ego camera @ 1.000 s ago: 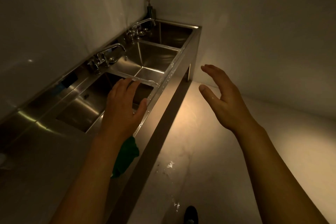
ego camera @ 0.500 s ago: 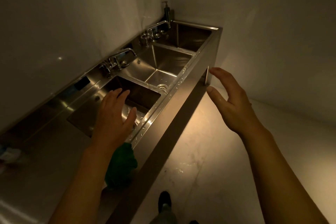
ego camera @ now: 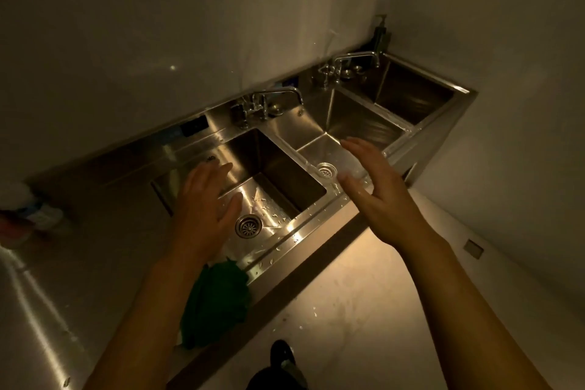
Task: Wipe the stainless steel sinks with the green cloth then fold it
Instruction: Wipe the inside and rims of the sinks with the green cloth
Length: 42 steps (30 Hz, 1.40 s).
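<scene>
Far left of the near sink [ego camera: 285,165], blurred containers [ego camera: 28,215] stand on the steel counter [ego camera: 63,294]. The left hand [ego camera: 202,209] hovers over that sink's left edge, palm down, fingers straight and close together, thumb apart, holding nothing. The green cloth [ego camera: 218,304] lies bunched on the counter rim just in front of the near sink's front-left corner, partly hidden by the left forearm. A drain [ego camera: 248,225] sits in the near sink's wet bottom, with a faucet [ego camera: 278,96] behind it. Right of the near sink, the right hand [ego camera: 376,196] hovers over the middle sink [ego camera: 357,123], edge-on, fingers straight and together, thumb spread, empty. Farthest from the near sink are the far sink [ego camera: 411,98] and a soap bottle [ego camera: 381,35].
</scene>
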### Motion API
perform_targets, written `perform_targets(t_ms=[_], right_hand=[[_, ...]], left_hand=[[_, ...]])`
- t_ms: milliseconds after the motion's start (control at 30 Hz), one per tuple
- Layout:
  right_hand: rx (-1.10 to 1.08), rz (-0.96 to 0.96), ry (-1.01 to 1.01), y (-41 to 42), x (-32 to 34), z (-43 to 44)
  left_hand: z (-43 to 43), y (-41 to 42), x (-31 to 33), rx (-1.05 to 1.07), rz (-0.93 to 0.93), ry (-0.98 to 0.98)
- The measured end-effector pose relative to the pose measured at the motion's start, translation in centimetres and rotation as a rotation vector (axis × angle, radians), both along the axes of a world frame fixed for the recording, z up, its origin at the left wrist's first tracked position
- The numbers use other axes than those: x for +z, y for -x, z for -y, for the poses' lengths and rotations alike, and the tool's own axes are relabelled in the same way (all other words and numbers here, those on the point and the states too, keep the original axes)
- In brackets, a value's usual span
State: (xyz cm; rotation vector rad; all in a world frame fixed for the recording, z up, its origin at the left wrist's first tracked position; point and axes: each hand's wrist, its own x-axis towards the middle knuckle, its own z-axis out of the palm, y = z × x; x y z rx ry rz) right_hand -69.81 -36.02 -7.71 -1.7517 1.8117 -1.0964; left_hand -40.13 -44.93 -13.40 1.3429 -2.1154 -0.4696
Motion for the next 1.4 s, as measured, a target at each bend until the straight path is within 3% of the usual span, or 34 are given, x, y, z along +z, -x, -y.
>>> perform_targets(t_ms=[333, 633, 833, 967, 1200, 1400], right_hand=[[0.234, -0.035, -0.011, -3.6, -0.6, 12.7], [0.533, -0.013, -0.077, -10.3, -2.5, 18.3], [0.726, -0.029, -0.168, -14.5, -4.6, 19.6], [0.838, -0.061, -0.158, -16.9, -5.4, 19.7], [0.975, -0.086, -0.186, -19.9, -7.0, 18.6], [1.071, -0.180, -0.329, -21.8, -12.8, 15.8]], left_hand=[[6.2, -4.5, -0.4, 0.199, 0.013, -0.038], [3.1, -10.6, -2.1, 0.445, 0.053, -0.074], [-2.1, -12.3, -3.1, 0.673, 0.050, -0.202], [-4.7, -13.2, -3.8, 0.760, 0.071, -0.159], [-8.2, -14.0, -6.0, 0.848, 0.065, -0.123], [-12.2, -12.8, -10.2, 0.868, 0.053, -0.187]])
